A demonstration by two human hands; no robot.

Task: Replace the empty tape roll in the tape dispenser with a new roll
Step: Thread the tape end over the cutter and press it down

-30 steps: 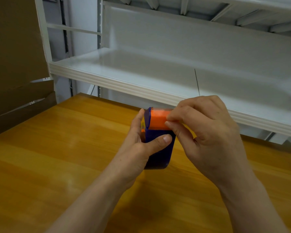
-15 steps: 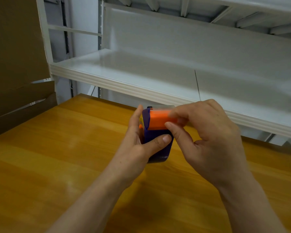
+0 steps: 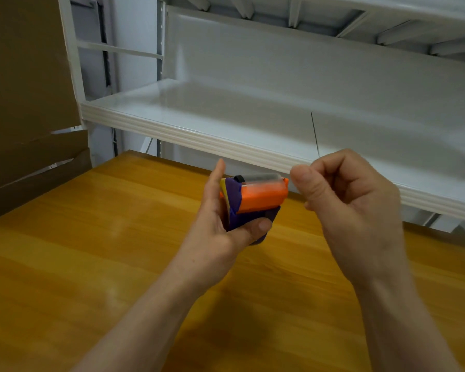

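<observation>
My left hand (image 3: pixel 218 232) holds a small purple and orange tape dispenser (image 3: pixel 261 196) just above the wooden table (image 3: pixel 91 237), thumb across its lower purple face and fingers behind it. A strip of clear tape (image 3: pixel 263 177) lies along the dispenser's top edge and runs right toward my right hand (image 3: pixel 352 200). That hand is just right of the dispenser, thumb and forefinger pinched together at the strip's end, the other fingers curled. The roll inside the dispenser is hidden.
A white metal shelf (image 3: pixel 226 146) juts out over the table's far edge, right behind my hands. Brown cardboard (image 3: pixel 24 89) stands at the left, beside the table's corner.
My right hand has come off the orange top and moved right, drawing the clear strip out. The dispenser has tilted in my left hand, its orange face turned more toward me.
</observation>
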